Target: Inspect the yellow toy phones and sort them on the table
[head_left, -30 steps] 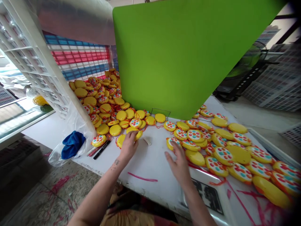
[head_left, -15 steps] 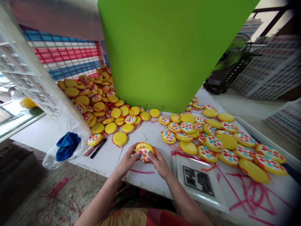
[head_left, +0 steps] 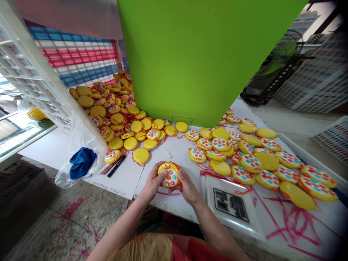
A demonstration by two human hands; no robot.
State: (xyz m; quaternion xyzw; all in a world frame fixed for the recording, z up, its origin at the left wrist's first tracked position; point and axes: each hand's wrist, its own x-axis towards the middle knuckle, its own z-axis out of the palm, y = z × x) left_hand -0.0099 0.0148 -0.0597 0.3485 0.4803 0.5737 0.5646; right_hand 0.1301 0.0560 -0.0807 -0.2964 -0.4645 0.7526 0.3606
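Note:
Between my two hands, above the table's front edge, is a yellow duck-faced toy point(head_left: 170, 176) with colored buttons on a white panel. My left hand point(head_left: 153, 183) grips its left side, the thumb lying on the button face. Around the right edge my right hand point(head_left: 188, 185) is closed, its fingers partly hidden behind the toy. The toy's face is tilted up toward me. Just beyond it a small white scrap point(head_left: 168, 154) lies on the white table point(head_left: 127, 181). A plain yellow toy back point(head_left: 141, 156) is nearby on the left.
A big heap of similar toys point(head_left: 116, 108) fills the back left; several more point(head_left: 250, 163) spread over the right. A green board point(head_left: 185, 61) stands behind. Plastic bags point(head_left: 231, 206), a black marker point(head_left: 116, 166), a blue cloth point(head_left: 82, 162) and a white crate point(head_left: 51, 72) surround the workspace.
The held toy has been turned so its duck face and buttons show more fully toward me. My right hand has shifted along its edge. The camera view has shifted slightly.

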